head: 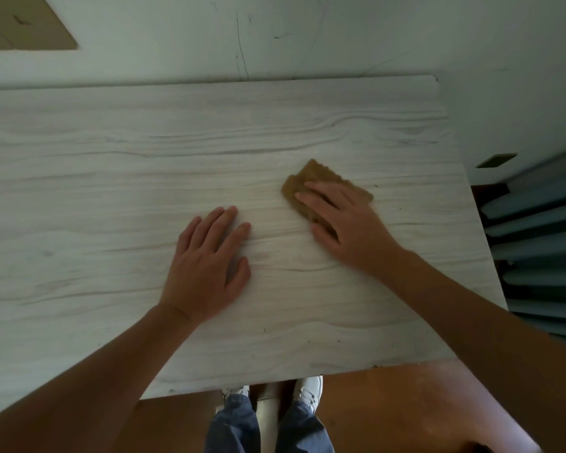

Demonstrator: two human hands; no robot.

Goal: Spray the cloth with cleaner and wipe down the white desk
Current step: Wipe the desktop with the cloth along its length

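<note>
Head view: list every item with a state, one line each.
cloth: folded, flat on the desk, pinned under the right hand.
right hand: open, palm down on the cloth.
left hand: open, flat on bare desk, holding nothing.
desk: bare apart from the cloth and hands; small dark specks near the right edge.

One camera only, worn on the person's head; no second view exists, so nothing is shared. It looks steeply down and forward over the counter (111, 191) from standing height, close enough that both forearms enter from the bottom edge. The wide-angle lens bows the counter's far edge. The wall (307, 34) behind the counter fills the top of the view. Directly beneath the lens, past the counter's near edge, the floor (389, 403) and the wearer's shoes (307, 389) appear.
</note>
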